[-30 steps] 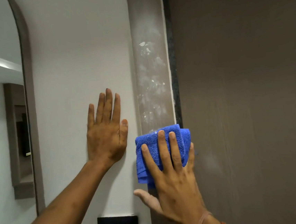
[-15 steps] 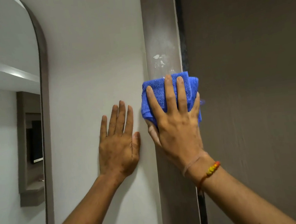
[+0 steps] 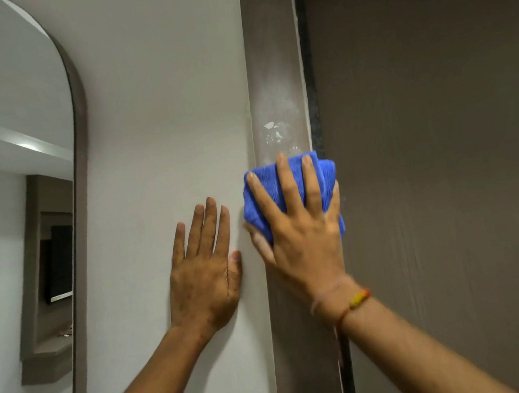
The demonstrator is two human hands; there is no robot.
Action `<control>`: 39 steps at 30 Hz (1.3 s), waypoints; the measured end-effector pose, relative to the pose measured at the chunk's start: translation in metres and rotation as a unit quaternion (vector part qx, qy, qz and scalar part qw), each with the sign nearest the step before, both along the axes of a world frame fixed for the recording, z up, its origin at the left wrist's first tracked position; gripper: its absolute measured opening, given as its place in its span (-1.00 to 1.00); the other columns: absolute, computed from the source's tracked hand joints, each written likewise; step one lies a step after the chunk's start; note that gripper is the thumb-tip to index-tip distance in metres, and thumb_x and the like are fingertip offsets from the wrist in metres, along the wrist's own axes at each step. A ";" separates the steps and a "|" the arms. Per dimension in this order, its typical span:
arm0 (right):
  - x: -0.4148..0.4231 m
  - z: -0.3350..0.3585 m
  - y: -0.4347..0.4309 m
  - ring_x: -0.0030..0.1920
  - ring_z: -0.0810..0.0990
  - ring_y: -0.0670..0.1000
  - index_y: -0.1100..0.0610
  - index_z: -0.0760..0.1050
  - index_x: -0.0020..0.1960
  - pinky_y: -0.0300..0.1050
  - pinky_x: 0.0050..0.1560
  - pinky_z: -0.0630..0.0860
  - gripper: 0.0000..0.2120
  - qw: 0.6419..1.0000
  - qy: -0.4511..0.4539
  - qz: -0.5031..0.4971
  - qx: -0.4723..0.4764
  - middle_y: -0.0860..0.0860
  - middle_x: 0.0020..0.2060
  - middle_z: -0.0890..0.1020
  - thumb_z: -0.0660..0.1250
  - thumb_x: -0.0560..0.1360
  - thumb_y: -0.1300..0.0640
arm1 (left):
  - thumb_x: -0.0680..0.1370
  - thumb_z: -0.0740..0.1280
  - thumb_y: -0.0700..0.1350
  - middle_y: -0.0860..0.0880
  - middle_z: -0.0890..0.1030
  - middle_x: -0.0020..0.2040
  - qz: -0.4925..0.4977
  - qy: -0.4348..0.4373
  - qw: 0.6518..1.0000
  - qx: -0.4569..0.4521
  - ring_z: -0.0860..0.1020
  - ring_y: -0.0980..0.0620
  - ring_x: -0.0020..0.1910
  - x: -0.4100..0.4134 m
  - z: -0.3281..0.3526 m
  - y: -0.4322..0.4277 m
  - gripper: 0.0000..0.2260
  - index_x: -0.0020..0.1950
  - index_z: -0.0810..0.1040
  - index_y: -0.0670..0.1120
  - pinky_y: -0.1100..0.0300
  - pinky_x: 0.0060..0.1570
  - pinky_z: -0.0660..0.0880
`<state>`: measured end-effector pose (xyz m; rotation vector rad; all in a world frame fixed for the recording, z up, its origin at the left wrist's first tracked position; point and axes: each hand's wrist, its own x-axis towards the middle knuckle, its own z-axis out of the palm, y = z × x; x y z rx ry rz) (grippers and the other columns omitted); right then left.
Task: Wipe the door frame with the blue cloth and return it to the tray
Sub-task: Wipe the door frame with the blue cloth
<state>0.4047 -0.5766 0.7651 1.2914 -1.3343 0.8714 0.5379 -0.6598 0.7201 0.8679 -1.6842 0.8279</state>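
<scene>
A brown door frame (image 3: 273, 52) runs vertically through the middle, with white dusty smears just above the cloth. My right hand (image 3: 299, 230) presses a folded blue cloth (image 3: 324, 177) flat against the frame, fingers spread over it and thumb tucked under its left edge. My left hand (image 3: 204, 274) lies flat and open on the white wall (image 3: 159, 95), just left of the frame and a little lower than the cloth. No tray is in view.
The dark brown door (image 3: 437, 147) fills the right side. An arched mirror (image 3: 21, 203) with a brown rim hangs on the wall at the left and reflects a room with a dark screen.
My right hand slid the cloth up the frame, from below the smeared patch to near its top. The view tilted upward. My left hand stayed flat on the wall.
</scene>
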 end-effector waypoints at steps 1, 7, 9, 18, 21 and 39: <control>0.000 0.018 -0.001 0.49 0.04 0.29 -0.08 0.08 0.49 0.50 0.31 0.05 -0.38 1.000 0.005 0.003 -0.002 0.15 0.51 0.16 0.10 0.50 -0.26 | 0.56 -0.07 0.05 -0.11 -0.03 0.55 0.002 0.002 1.000 0.001 -0.05 -0.07 0.53 0.000 0.000 0.000 -0.45 0.52 -0.08 -0.09 -0.02 0.49 -0.13; 0.005 0.031 -0.004 0.49 0.05 0.28 -0.07 0.06 0.49 0.49 0.34 0.03 -0.38 1.000 -0.014 0.003 -0.017 0.14 0.51 0.15 0.15 0.50 -0.19 | 0.56 -0.06 0.05 -0.09 -0.06 0.55 -0.013 -0.005 1.000 0.003 -0.06 -0.06 0.53 0.002 0.001 0.002 -0.45 0.52 -0.11 -0.08 0.00 0.48 -0.14; 0.006 0.009 -0.003 0.48 0.10 0.28 -0.06 0.12 0.48 0.50 0.31 0.09 -0.35 0.999 -0.016 0.004 -0.032 0.15 0.49 0.21 0.22 0.45 -0.17 | 0.56 -0.06 0.02 -0.08 -0.07 0.55 -0.042 -0.010 0.999 -0.003 -0.08 -0.02 0.54 0.004 0.008 0.002 -0.45 0.51 -0.12 -0.08 0.05 0.49 -0.16; 0.007 -0.030 0.002 0.49 -0.03 0.18 -0.10 0.09 0.49 0.47 0.34 0.03 -0.37 0.999 -0.038 0.035 -0.006 0.10 0.51 0.16 -0.02 0.47 -0.29 | 0.55 -0.12 0.02 -0.06 -0.14 0.55 -0.024 0.010 0.999 -0.021 -0.16 0.02 0.53 0.003 0.064 -0.005 -0.45 0.51 -0.16 -0.10 -0.03 0.51 -0.10; 0.008 -0.020 0.001 0.51 0.00 0.20 -0.11 0.09 0.48 0.44 0.35 -0.02 -0.39 0.999 -0.033 0.041 -0.012 0.09 0.51 0.17 -0.12 0.50 -0.32 | 0.56 -0.11 0.03 -0.08 -0.10 0.56 -0.016 0.008 0.999 -0.031 -0.13 0.01 0.53 0.003 0.062 -0.010 -0.45 0.52 -0.13 -0.10 -0.03 0.51 -0.10; 0.009 0.030 -0.015 0.50 0.06 0.25 -0.08 0.08 0.49 0.49 0.31 0.12 -0.41 0.997 -0.019 0.014 -0.075 0.14 0.50 0.18 0.05 0.50 -0.20 | 0.56 -0.09 0.04 -0.09 -0.06 0.56 -0.036 0.008 0.998 -0.052 -0.12 0.01 0.53 0.003 0.061 -0.014 -0.45 0.52 -0.12 -0.08 -0.02 0.51 -0.10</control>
